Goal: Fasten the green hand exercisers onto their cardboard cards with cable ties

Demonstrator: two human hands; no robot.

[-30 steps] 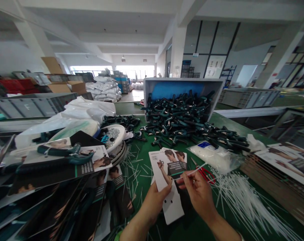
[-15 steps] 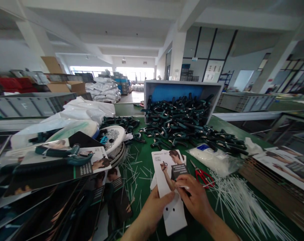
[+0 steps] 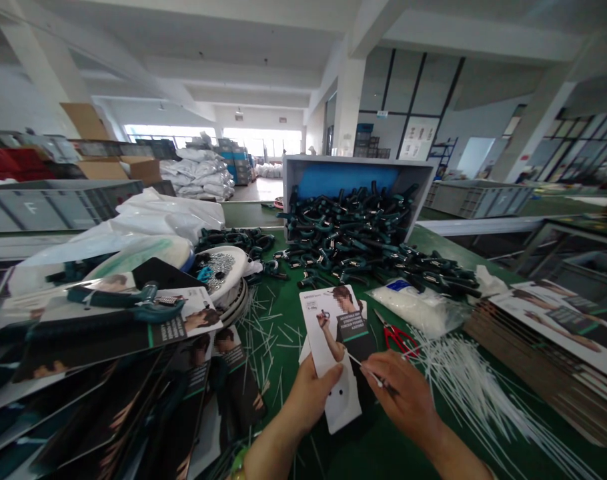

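Your left hand (image 3: 308, 407) grips the printed card (image 3: 328, 333) at 6 o'clock; your right hand (image 3: 401, 400) pinches a white cable tie (image 3: 368, 369), its tip over the card above 2 holes (image 3: 338, 394).

At the far edge of the workbench (image 3: 278, 400), a tipped crate (image 3: 358, 167) spills hand grippers (image 3: 353, 227) toward the near side. Stacked cards (image 3: 108, 373) lie along the left edge, and another stack (image 3: 548, 327) along the right. Between them, scissors (image 3: 396, 340) lie beside loose cable ties (image 3: 473, 393), just before a plastic bag (image 3: 416, 310).
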